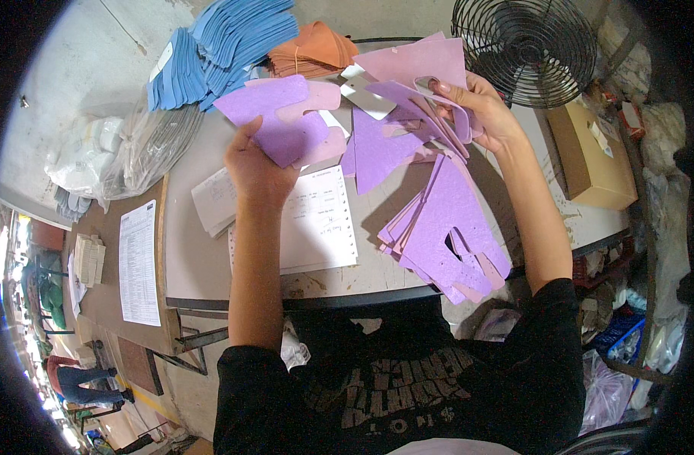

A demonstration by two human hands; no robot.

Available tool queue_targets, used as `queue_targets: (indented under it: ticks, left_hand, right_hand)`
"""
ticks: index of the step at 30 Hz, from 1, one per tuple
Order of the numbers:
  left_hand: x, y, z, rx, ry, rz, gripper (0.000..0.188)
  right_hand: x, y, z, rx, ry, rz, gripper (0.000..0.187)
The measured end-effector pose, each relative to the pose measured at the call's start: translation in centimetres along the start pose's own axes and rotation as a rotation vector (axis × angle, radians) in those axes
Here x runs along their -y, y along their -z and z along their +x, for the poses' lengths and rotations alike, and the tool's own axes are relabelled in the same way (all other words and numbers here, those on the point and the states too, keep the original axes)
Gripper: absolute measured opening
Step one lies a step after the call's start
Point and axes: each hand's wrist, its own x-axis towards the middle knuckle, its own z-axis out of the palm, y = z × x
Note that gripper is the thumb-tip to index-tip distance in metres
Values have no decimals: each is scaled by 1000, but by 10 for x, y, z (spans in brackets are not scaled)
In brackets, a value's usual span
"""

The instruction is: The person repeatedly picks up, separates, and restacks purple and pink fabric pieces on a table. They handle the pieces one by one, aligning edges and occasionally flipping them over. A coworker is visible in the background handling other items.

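My left hand (pixel 257 171) is closed on a flat purple cut piece (pixel 275 114) of leather-like sheet, with pink showing at its notched right side. My right hand (pixel 489 114) grips several bent purple cut pieces (pixel 461 120) between thumb and fingers; how many is hard to tell. A pink sheet (pixel 438 61) lies behind those pieces, partly covered. Between my hands, pointed purple pieces (pixel 381 155) lie on the table next to a white card (pixel 366 95). A fanned stack of purple pieces (pixel 449 216) with slots at its lower end reaches over the table's front edge.
Stacks of blue pieces (pixel 229 42) and orange pieces (pixel 313 51) stand at the back. A black wire fan guard (pixel 525 49) and a cardboard box (pixel 593 159) are at the right. Written papers (pixel 317 220) lie under my left forearm. A plastic bag (pixel 146 155) sits at the left.
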Motion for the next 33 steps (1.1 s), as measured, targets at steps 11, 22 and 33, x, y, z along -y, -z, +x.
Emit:
queue_targets:
  ticks: [11, 22, 33]
  left_hand:
    - [2, -10, -7, -19, -9, -12, 69]
    - [2, -13, -1, 73, -109, -70, 67]
    - [-10, 38, 28, 362, -9, 2, 53]
  right_hand:
    - [-1, -3, -1, -6, 32, -16, 37]
    - [-2, -5, 0, 14, 104, -61, 39]
    - [1, -1, -1, 14, 201, -179, 36]
